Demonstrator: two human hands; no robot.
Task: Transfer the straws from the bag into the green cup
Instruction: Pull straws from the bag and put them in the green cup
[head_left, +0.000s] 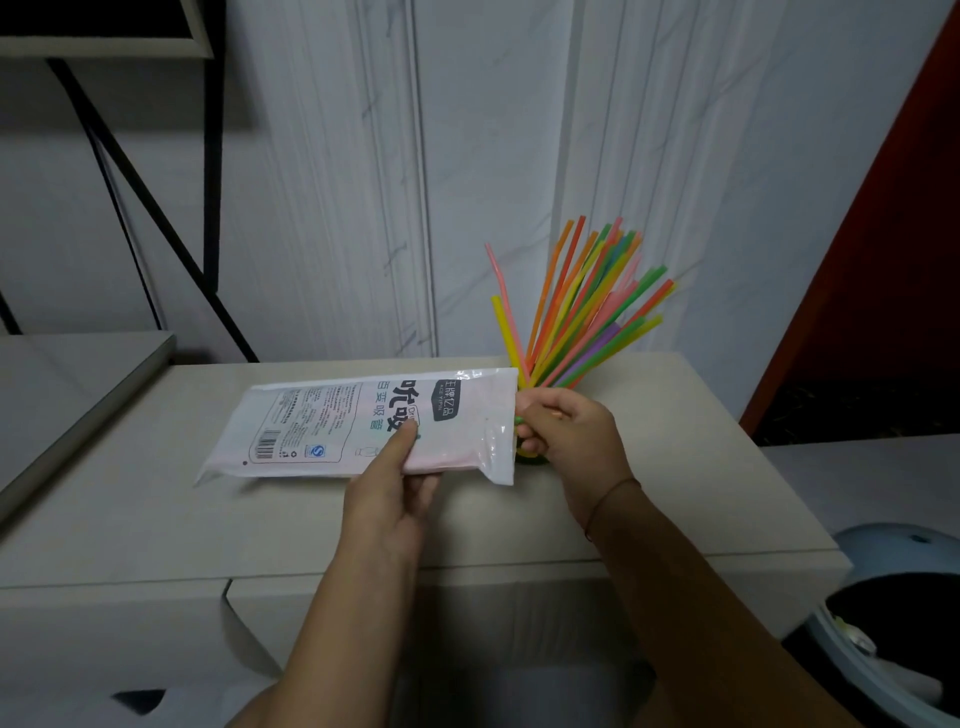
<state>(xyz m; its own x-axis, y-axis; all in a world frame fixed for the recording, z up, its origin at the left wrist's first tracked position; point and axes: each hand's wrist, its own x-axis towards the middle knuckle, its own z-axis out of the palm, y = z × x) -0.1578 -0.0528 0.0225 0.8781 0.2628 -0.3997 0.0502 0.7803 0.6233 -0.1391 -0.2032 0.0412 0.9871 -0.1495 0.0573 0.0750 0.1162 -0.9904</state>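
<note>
A white printed straw bag (332, 426) is held level over the beige cabinet top (156, 519), its open end pointing right. My left hand (389, 488) grips the bag from below, thumb pressed on its printed face. My right hand (566, 431) is at the bag's mouth, fingers pinched on straw ends coming out of it. Behind that hand, many coloured straws (582, 312) fan upward from the green cup (527, 457), which is almost fully hidden; only a sliver of its rim shows below my fingers.
A white marble-look wall rises just behind the cabinet. A black metal frame (208, 182) stands at the back left, beside a lower grey surface (67, 395). A pale blue bin (893, 623) with a dark opening sits at the lower right. A red panel (893, 260) is at right.
</note>
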